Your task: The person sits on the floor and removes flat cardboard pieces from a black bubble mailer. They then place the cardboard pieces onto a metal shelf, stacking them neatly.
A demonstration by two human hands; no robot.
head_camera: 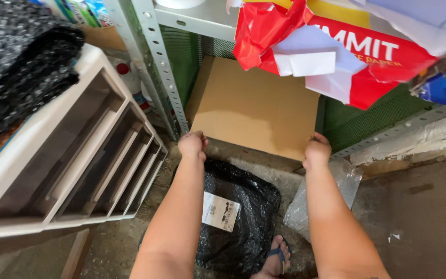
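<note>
Down at the bottom of the view, a foot in a blue flip-flop [276, 257] stands on the rough concrete floor [419, 217], just beside a crumpled black plastic mailing bag with a white label [241, 217] lying between the person's forearms. To its right lies a clear sheet of bubble wrap [326, 196].

Past the bag, both hands are curled shut on the near edge of a flat brown cardboard sheet [254, 106]: the left hand [192, 144] grips the near left corner, the right hand [317, 151] the near right corner. The sheet lies straight ahead of both, under the grey metal shelf rack [156, 57], its near edge running left to right between the hands; the other side reaches back toward green mesh [367, 116]. Neither hand looks clearly nearer than the other.

On the left, a beige plastic drawer frame with open slots [78, 155] stands close to the rack post, a dark speckled mat [16, 62] folded on top of it. Overhead, a torn red and white paper wrapper [347, 57] hangs off the shelf above the sheet's far right part.
</note>
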